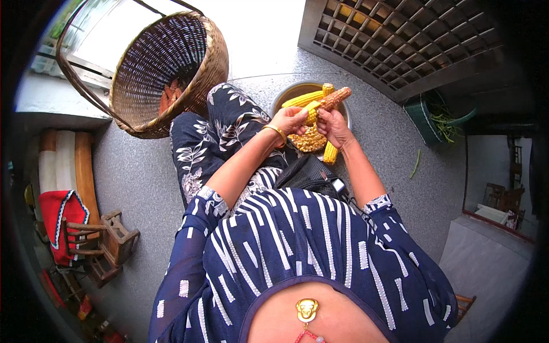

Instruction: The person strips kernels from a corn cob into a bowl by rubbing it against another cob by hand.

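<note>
My left hand (pixel 292 121) grips a corn cob (pixel 312 112) with yellow kernels on it. In my right hand (pixel 335 127) is a reddish corncob (pixel 336 98) that looks stripped of kernels, its far end pointing up and right. The two cobs touch or cross between my fingers, above a round metal basin (pixel 279 95). Loose yellow kernels (pixel 309 140) lie in the basin. Several yellow corn cobs rest in or on it, one (pixel 303 99) at the far side and one (pixel 330 153) at the near rim. My fingers hide part of both held cobs.
A tall woven basket (pixel 218 55) with reddish cobs (pixel 170 95) inside stands at the upper left. A lattice door (pixel 386 43) is at the upper right, near a green basket (pixel 422 118) of green stalks. A wooden chair (pixel 116 242) stands at the left. A black mesh bag (pixel 306 173) lies against my lap.
</note>
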